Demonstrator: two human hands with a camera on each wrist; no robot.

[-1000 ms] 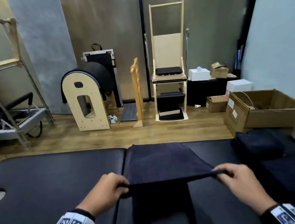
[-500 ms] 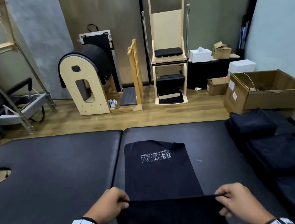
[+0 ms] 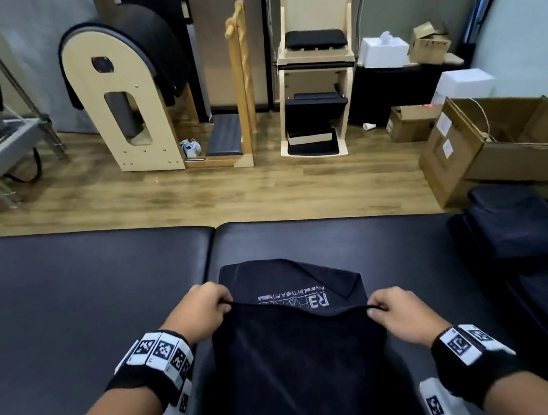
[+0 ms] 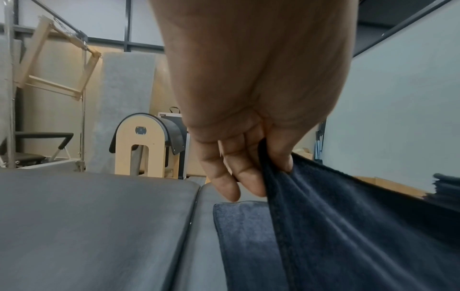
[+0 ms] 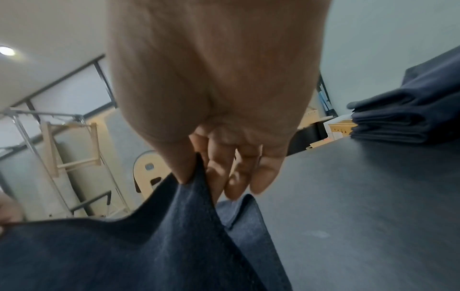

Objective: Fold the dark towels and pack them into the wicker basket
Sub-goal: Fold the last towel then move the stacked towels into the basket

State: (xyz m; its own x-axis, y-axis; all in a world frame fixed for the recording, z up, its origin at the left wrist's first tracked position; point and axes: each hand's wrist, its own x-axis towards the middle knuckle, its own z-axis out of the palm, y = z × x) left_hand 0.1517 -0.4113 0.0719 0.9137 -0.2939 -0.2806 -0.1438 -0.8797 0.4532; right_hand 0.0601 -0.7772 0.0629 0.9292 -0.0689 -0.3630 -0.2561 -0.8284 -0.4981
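The towel (image 3: pixel 298 359) lies on the black table (image 3: pixel 70 301) straight ahead of me, its near edge lifted between my hands over the part with white lettering. My left hand (image 3: pixel 198 311) pinches the left corner, thumb against curled fingers; my right hand (image 3: pixel 398 316) pinches the right corner likewise. More dark towels (image 3: pixel 524 231) sit stacked at the table's right end.

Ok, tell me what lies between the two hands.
Head view: the dark towel's lifted edge spans from the left hand to the right hand; each pinches a corner. Nothing else lies between them.
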